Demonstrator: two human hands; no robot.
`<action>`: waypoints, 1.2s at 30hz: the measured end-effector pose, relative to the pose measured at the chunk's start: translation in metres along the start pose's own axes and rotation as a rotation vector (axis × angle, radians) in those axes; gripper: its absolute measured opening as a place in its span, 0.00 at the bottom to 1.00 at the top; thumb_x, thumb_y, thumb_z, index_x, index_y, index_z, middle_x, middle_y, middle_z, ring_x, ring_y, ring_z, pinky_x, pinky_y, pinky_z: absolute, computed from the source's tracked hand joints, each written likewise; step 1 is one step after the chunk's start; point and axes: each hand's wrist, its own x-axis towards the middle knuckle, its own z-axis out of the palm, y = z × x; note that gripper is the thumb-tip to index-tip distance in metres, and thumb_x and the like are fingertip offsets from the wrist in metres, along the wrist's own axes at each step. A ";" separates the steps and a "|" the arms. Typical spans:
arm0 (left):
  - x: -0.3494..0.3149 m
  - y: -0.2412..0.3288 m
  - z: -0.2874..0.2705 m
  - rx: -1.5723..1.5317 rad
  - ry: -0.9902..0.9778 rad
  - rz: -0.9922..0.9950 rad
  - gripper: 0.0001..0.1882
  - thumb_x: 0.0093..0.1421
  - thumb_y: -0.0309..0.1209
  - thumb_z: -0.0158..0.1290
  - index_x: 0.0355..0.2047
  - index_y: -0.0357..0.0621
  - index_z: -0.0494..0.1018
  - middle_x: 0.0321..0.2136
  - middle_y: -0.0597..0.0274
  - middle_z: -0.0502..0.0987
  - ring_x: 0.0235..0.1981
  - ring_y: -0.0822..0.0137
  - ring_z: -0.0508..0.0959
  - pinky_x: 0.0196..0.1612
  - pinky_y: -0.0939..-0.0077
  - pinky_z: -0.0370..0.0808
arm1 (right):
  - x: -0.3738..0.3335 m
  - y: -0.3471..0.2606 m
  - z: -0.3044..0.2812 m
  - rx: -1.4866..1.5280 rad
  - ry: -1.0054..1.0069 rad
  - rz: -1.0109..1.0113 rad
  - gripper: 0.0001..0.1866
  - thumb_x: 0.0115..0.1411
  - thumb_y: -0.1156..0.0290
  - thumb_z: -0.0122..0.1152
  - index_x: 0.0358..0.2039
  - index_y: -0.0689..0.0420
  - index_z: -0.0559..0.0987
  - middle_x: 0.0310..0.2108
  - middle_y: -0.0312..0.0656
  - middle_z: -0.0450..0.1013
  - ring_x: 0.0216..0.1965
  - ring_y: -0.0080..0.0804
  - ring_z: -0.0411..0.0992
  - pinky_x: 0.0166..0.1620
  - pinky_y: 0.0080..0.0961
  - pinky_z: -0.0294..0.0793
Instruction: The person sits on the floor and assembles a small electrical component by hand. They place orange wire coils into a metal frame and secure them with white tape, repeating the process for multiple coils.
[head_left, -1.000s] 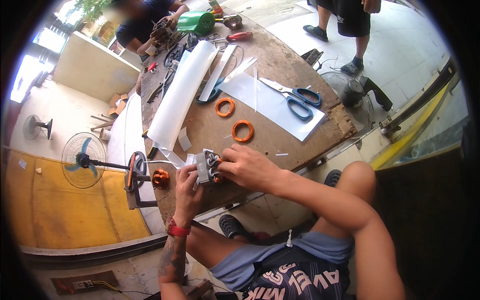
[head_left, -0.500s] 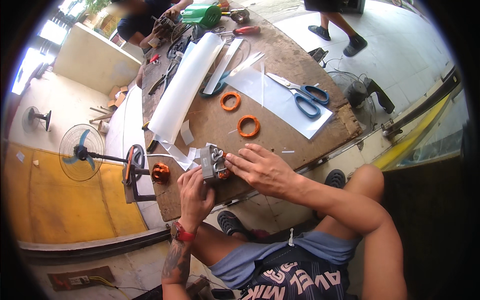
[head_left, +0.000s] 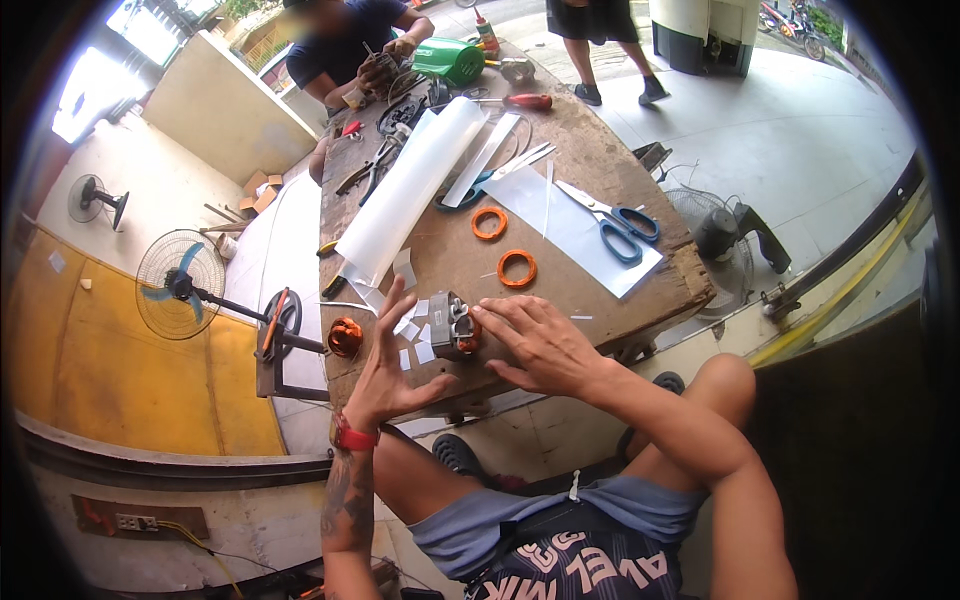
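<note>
A grey motor stator (head_left: 441, 320) with copper windings stands at the table's near edge. My left hand (head_left: 385, 375) is off it, just to its left, with fingers and thumb spread wide and nothing held. The fingers of my right hand (head_left: 545, 345) stretch toward the stator's right side, fingertips touching or nearly touching the copper winding, the thumb apart below. Small white paper pieces (head_left: 424, 352) lie left of the stator. Beyond are two orange copper wire coils (head_left: 489, 210), and a bundled copper coil (head_left: 346, 338) sits at the left edge.
A roll of translucent sheet (head_left: 410, 190) lies across the table. Blue-handled scissors (head_left: 620, 242) rest on a flat sheet (head_left: 590, 235) to the right. Pliers, a red screwdriver (head_left: 527, 101) and a green motor housing (head_left: 450, 62) lie farther back, where a co-worker (head_left: 350, 50) handles parts.
My left hand has let go of the stator and opened out to its left. My right hand stays by the winding. The view has shifted, and the person walking behind has moved left.
</note>
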 end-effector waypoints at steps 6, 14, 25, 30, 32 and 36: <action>0.037 -0.016 0.005 -0.080 -0.160 -0.242 0.41 0.57 0.44 0.73 0.65 0.39 0.69 0.56 0.48 0.79 0.58 0.57 0.80 0.61 0.63 0.75 | 0.010 0.000 0.002 -0.039 -0.036 0.009 0.44 0.63 0.37 0.64 0.67 0.60 0.71 0.62 0.48 0.69 0.63 0.46 0.65 0.68 0.42 0.62; 0.033 -0.036 0.031 -0.289 0.151 -0.705 0.33 0.66 0.53 0.65 0.50 0.30 0.74 0.43 0.51 0.83 0.40 0.70 0.81 0.44 0.75 0.78 | 0.054 -0.001 0.022 0.167 0.037 0.258 0.41 0.51 0.32 0.74 0.46 0.59 0.77 0.44 0.48 0.71 0.49 0.48 0.70 0.56 0.44 0.70; 0.036 -0.033 0.034 -0.445 0.257 -0.786 0.37 0.64 0.51 0.68 0.56 0.35 0.63 0.33 0.58 0.81 0.32 0.75 0.78 0.35 0.81 0.73 | 0.054 -0.003 0.030 0.143 0.052 0.269 0.32 0.55 0.45 0.75 0.43 0.61 0.76 0.40 0.48 0.72 0.46 0.45 0.71 0.53 0.41 0.72; 0.036 -0.034 0.036 -0.507 0.264 -0.754 0.36 0.64 0.50 0.68 0.53 0.36 0.63 0.32 0.59 0.81 0.30 0.76 0.77 0.32 0.83 0.72 | 0.051 0.000 0.035 0.143 0.055 0.229 0.28 0.57 0.50 0.75 0.43 0.61 0.77 0.40 0.48 0.73 0.45 0.45 0.72 0.52 0.40 0.73; 0.036 -0.034 0.036 -0.500 0.265 -0.763 0.35 0.64 0.50 0.68 0.53 0.36 0.63 0.33 0.58 0.81 0.29 0.75 0.77 0.32 0.82 0.72 | 0.053 0.000 0.037 0.120 0.052 0.220 0.29 0.57 0.50 0.75 0.44 0.61 0.77 0.41 0.48 0.73 0.46 0.46 0.72 0.52 0.40 0.73; 0.036 -0.034 0.028 -0.534 0.184 -0.729 0.34 0.63 0.45 0.70 0.54 0.37 0.63 0.38 0.55 0.82 0.34 0.72 0.80 0.37 0.79 0.78 | 0.051 -0.004 0.022 0.114 0.009 0.232 0.33 0.56 0.48 0.76 0.49 0.62 0.76 0.42 0.48 0.73 0.48 0.47 0.72 0.54 0.41 0.73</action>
